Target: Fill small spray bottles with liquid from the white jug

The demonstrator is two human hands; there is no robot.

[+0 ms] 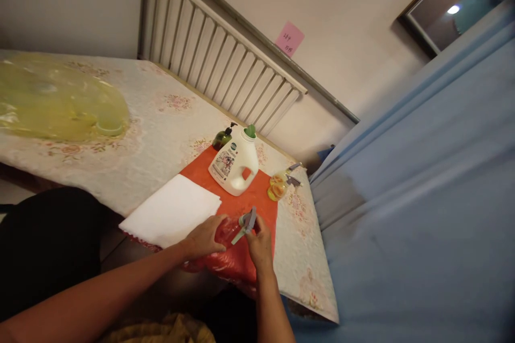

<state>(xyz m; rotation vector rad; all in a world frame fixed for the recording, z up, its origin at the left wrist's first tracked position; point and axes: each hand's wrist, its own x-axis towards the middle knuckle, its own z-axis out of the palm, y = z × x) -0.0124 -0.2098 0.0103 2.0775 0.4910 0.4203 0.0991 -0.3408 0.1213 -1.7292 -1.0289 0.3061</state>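
My left hand (204, 237) is wrapped round the clear body of a spray bottle (227, 231), which leans over the red plastic bag (265, 204) near the table's front edge. The fingers of my right hand (259, 245) are closed at the grey and green trigger head (248, 222) on top of that bottle. Just beyond stands a large cream-white jug (238, 163) with a handle and printed label; something green sits in its mouth. White sheets (173, 211) lie to the left of my hands, partly over the red bag.
A dark green pump bottle (221, 140) stands behind the jug. Yellowish spray bottles (277, 186) are at its right. A puffed yellow plastic bag (60, 99) covers the table's left end. A radiator (209, 45) lines the wall; a blue curtain (418, 182) hangs on the right.
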